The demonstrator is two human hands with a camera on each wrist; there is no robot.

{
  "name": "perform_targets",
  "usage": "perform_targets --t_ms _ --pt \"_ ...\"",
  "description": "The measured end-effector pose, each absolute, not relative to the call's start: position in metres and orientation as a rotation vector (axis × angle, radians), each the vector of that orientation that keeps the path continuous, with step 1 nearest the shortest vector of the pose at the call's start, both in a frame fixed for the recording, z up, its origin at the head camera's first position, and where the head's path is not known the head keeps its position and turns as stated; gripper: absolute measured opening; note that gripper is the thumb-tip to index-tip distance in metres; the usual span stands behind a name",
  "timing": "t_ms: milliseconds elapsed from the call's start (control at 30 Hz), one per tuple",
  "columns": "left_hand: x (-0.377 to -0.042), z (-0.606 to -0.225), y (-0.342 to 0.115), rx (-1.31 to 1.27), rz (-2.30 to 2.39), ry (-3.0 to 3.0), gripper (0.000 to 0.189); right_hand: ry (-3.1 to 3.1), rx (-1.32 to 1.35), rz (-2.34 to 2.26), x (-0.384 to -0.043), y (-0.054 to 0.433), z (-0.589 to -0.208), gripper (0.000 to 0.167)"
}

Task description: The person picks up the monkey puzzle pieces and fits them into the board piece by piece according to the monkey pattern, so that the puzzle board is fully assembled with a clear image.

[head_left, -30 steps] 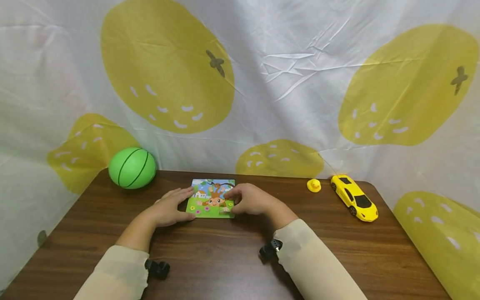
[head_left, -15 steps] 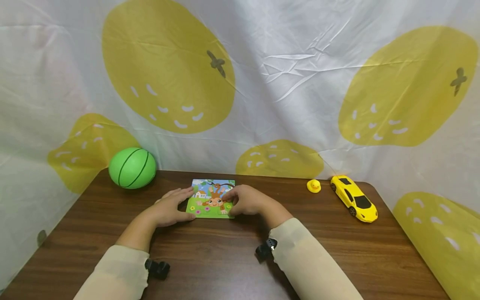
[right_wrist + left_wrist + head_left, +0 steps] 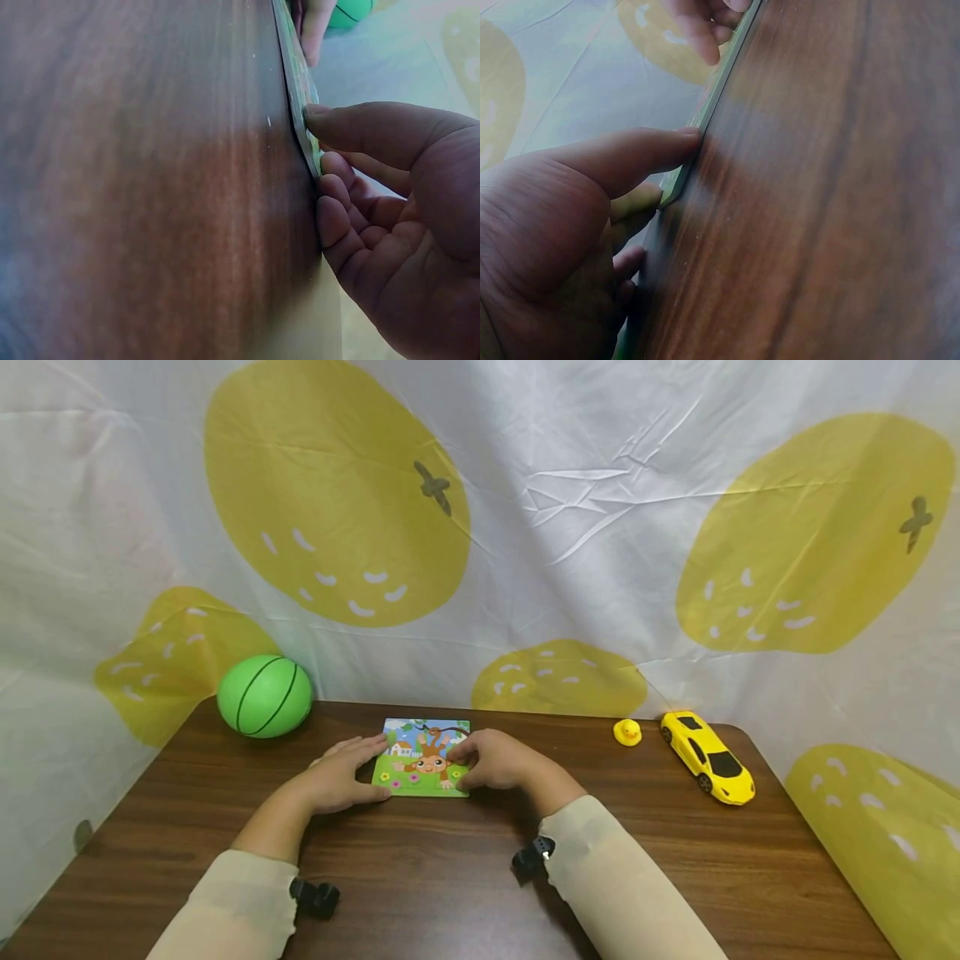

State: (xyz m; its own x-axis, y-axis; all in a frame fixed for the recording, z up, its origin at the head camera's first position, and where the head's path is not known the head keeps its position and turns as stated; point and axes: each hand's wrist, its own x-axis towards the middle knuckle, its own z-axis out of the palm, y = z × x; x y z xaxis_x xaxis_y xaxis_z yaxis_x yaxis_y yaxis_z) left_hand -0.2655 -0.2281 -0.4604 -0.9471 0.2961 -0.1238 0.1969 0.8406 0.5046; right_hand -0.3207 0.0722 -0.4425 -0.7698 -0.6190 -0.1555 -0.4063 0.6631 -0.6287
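Note:
A square picture puzzle [image 3: 412,774] with a monkey, a house and flowers lies flat on the table. My left hand [image 3: 337,775] rests along its left side, fingers fairly straight, the thumb by the near corner. In the left wrist view that thumb [image 3: 656,154] lies on the rim of the puzzle [image 3: 676,184]. At the right side, my right hand [image 3: 501,760] pinches a puzzle piece [image 3: 447,784] at the near right corner, partly hidden by the thumb and index finger. The right wrist view shows the right thumb [image 3: 360,131] on the picture face, other fingers curled beside the edge.
A green ball [image 3: 265,697] stands at the back left of the brown wooden table [image 3: 420,877]. Toward the back right are a small yellow rubber duck [image 3: 627,732] and a yellow toy car [image 3: 708,757]. A lemon-patterned cloth [image 3: 570,568] hangs behind the table.
My right hand and forearm have shifted slightly left and toward me. The greyish patch at the puzzle's near right corner now shows picture. The left hand has stayed still.

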Motion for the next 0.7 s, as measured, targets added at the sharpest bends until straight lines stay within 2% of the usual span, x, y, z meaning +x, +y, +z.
perform_targets --t_ms 700 --pt "-0.2614 -0.4570 -0.2278 0.410 0.769 2.821 0.093 2.609 -0.760 -0.747 -0.3178 0.0636 -0.4383 0.042"
